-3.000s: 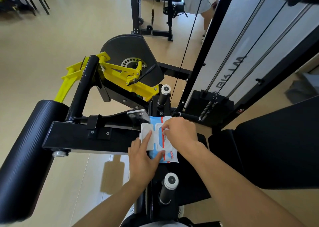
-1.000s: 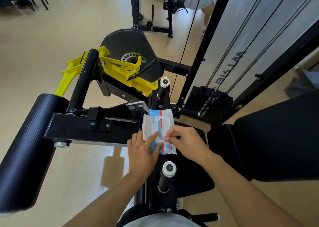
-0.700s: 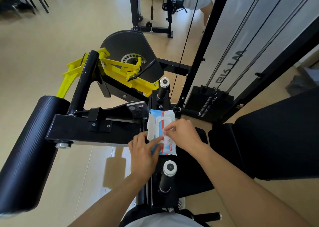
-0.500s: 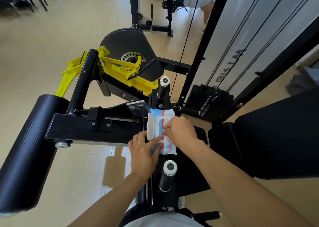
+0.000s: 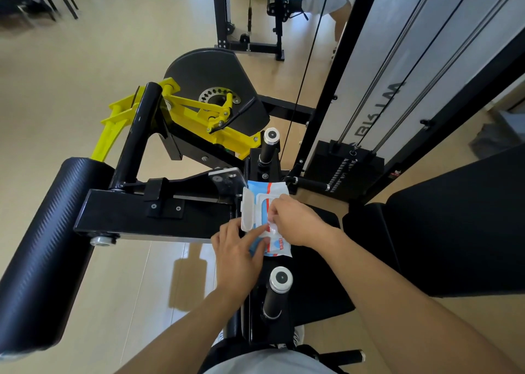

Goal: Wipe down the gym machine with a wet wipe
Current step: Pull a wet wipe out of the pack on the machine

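Observation:
A blue and white wet-wipe pack (image 5: 277,247) lies on the black seat (image 5: 321,282) of the gym machine, its white flip lid (image 5: 247,210) open to the left. My left hand (image 5: 237,255) presses on the pack's near left side with straight fingers. My right hand (image 5: 295,220) is over the pack's opening and pinches a thin clear tab or wipe edge (image 5: 271,227) at the opening. Most of the opening is hidden under that hand.
Two black handles with silver caps (image 5: 279,281) (image 5: 271,136) stand before and behind the pack. A black roller pad (image 5: 45,245) and yellow lever arm (image 5: 181,109) lie left. The weight stack (image 5: 345,166) and backrest (image 5: 460,217) are right. A person stands at the far top.
My right hand moved back and forth over the pack's opening and now pinches a small clear piece there. My left hand stayed pressed on the pack.

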Demonstrator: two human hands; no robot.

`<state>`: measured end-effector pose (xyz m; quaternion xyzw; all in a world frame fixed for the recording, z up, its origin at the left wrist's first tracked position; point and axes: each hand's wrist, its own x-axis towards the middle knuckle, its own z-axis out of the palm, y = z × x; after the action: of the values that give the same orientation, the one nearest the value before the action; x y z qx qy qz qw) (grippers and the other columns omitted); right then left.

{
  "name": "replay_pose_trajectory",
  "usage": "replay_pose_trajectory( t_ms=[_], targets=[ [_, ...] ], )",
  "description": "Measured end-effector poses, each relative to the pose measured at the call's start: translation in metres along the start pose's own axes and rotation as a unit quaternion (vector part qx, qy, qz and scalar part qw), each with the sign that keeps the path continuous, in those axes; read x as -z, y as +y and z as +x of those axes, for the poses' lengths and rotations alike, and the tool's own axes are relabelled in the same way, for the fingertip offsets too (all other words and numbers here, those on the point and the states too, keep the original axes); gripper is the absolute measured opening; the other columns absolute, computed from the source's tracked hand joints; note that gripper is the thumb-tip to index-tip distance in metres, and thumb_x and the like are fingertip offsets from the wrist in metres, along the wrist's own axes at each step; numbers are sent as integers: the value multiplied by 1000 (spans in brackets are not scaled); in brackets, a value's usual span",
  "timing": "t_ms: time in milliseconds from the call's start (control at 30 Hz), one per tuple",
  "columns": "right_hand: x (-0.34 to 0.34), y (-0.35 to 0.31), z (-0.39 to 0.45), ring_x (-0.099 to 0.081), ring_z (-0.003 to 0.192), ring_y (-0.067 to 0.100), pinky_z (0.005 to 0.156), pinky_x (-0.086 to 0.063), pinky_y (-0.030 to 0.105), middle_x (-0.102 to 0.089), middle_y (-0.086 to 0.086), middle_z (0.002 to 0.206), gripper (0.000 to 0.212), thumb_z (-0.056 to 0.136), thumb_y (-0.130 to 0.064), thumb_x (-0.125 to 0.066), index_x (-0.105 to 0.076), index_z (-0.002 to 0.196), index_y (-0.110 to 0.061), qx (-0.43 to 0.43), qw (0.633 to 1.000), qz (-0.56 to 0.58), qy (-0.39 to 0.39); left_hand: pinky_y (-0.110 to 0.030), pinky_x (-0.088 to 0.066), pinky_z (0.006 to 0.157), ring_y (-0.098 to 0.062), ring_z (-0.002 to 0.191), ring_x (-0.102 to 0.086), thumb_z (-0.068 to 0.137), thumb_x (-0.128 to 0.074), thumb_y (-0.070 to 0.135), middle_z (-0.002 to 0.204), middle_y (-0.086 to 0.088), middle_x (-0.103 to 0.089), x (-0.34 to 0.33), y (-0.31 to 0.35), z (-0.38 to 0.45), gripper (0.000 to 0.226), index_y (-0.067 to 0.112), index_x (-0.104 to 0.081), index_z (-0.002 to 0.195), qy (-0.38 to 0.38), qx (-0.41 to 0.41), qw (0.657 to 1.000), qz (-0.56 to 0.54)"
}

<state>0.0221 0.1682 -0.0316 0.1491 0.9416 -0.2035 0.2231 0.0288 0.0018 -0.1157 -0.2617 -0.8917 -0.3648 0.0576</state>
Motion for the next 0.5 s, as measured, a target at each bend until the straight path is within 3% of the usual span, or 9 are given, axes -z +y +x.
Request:
replay_pose_trajectory(
  t_ms=[133,233,333,500],
  targets=[
    [20,6,-18,-55,92,11,76,-47,24,-53,-3,108,16,104,-18,-51,-56,94,-28,43,991,118,-54,-46,-47,87,-20,110,-48,80,-85,29,116,-4,-62,-1,0,-1,36,33,-71,113,4,0,1000,-5],
    [29,4,-21,-55,93,8,76,-45,25,-54,-7,109,14,104,-25,-54,-58,92,-30,39,983,181,10,-44,-46,86,-20,108,-48,81,-77,34,114,-3,-61,-1,2,1,31,33,-73,111,19,2,1000,-4],
    [31,7,-17,-53,97,8,79,-43,25,-54,-13,105,15,98,-26,-64,-62,86,-34,14,983,169,76,-45,-46,86,-20,108,-48,81,-76,36,113,-3,-61,-1,2,0,30,32,-73,111,19,4,1000,-4],
    [17,5,-17,-62,94,10,85,-56,33,-68,-8,103,4,93,-30,-72,-73,97,-29,-19,989,125,82,-46,-48,85,-20,108,-47,80,-80,33,114,-3,-60,-3,-1,0,35,34,-69,113,14,4,1000,-10]
  ],
)
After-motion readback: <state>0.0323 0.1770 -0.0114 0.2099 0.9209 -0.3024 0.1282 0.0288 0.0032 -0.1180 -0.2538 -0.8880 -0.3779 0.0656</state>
